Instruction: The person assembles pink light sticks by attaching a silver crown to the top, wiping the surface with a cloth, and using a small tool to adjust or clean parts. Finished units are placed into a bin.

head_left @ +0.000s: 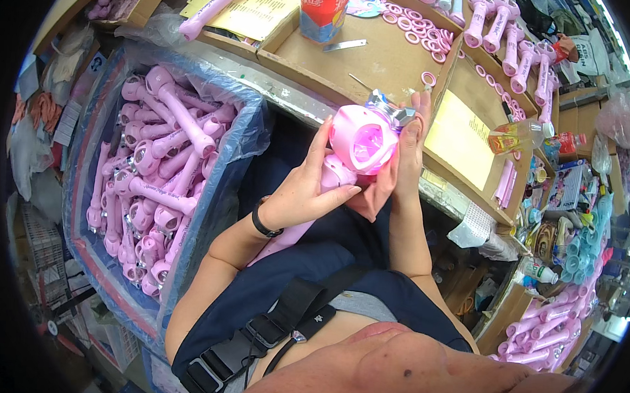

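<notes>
In front of my body my left hand [303, 189] is wrapped round a pink toy wand [338, 171]. Its rounded head [363, 139] faces up, with a glossy bright-pink window and a shiny silver part at the far side. The handle slants down toward my left forearm. My right hand [413, 148], fingers pointing up, presses against the head's right side. A salmon-pink cloth [377, 196] hangs from between that palm and the wand. The right palm's inner side is partly hidden.
To the left stands a blue-lined bin [251, 134] heaped with pink wands [164, 197]. Cardboard trays on the bench hold pink rings [424, 33], a metal strip [345, 45] and a red cup [323, 11]. A yellow sheet [459, 139] and a bottle [518, 135] are at right.
</notes>
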`<move>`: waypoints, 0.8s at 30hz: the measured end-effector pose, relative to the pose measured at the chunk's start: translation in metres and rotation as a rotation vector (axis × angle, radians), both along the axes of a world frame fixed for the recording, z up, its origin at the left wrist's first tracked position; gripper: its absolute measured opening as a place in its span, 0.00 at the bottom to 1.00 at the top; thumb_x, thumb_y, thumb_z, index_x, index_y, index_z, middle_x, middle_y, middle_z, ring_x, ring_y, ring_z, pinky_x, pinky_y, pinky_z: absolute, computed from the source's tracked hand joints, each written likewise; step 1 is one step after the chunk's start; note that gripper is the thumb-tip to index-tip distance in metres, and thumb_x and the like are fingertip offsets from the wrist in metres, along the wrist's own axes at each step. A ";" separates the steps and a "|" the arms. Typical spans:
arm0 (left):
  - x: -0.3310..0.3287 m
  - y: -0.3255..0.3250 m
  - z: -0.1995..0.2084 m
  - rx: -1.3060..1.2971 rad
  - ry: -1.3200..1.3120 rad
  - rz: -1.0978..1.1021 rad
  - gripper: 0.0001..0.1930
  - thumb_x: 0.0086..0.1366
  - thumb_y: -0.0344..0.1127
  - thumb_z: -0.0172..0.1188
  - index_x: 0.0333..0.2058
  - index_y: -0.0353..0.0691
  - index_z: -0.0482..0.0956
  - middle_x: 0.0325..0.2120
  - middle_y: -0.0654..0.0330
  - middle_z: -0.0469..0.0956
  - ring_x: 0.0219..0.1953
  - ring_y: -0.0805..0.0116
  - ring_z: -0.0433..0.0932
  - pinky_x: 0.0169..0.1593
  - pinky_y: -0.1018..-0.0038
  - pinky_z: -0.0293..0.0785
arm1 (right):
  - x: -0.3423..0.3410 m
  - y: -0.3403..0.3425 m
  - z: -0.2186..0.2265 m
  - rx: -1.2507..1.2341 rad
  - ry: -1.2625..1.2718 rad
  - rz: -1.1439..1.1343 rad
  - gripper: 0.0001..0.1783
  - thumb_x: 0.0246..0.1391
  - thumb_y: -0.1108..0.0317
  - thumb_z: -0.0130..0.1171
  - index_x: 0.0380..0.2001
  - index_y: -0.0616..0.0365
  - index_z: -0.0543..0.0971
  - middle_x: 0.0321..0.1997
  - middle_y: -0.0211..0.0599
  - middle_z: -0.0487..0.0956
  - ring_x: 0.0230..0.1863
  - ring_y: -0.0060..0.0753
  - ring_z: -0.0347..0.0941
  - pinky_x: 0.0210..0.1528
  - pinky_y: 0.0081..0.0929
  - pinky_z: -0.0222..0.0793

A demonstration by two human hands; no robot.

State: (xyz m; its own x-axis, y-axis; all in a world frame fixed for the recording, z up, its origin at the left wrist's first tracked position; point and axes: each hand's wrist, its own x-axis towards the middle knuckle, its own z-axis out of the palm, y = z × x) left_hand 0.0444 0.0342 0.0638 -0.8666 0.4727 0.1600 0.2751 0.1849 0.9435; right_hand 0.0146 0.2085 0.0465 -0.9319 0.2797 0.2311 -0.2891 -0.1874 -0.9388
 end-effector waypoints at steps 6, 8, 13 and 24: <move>0.007 0.008 0.001 -0.203 0.053 0.078 0.54 0.52 0.37 0.65 0.64 0.32 0.30 0.55 0.28 0.58 0.49 0.31 0.69 0.47 0.59 0.72 | 0.014 -0.009 0.009 0.521 0.163 -0.137 0.36 0.61 0.56 0.47 0.66 0.59 0.49 0.71 0.47 0.44 0.70 0.47 0.44 0.69 0.40 0.38; 0.009 0.008 0.002 -0.212 0.047 0.095 0.55 0.51 0.37 0.65 0.64 0.32 0.30 0.53 0.28 0.60 0.46 0.32 0.70 0.45 0.58 0.73 | 0.024 -0.015 0.010 1.062 0.200 -0.209 0.33 0.57 0.56 0.51 0.63 0.55 0.60 0.69 0.50 0.48 0.69 0.55 0.43 0.68 0.46 0.38; 0.011 0.008 0.002 -0.300 0.145 0.109 0.57 0.49 0.36 0.67 0.64 0.33 0.30 0.47 0.31 0.65 0.40 0.35 0.73 0.41 0.57 0.73 | 0.009 -0.001 0.022 1.003 0.153 -0.236 0.27 0.58 0.55 0.49 0.59 0.51 0.67 0.68 0.51 0.51 0.69 0.58 0.39 0.67 0.50 0.35; 0.007 -0.003 0.001 -0.121 -0.036 -0.093 0.52 0.50 0.33 0.64 0.65 0.39 0.35 0.51 0.32 0.62 0.49 0.33 0.69 0.49 0.59 0.70 | 0.006 0.004 0.017 0.813 0.004 -0.230 0.23 0.58 0.61 0.48 0.58 0.50 0.69 0.67 0.49 0.53 0.69 0.55 0.42 0.68 0.47 0.33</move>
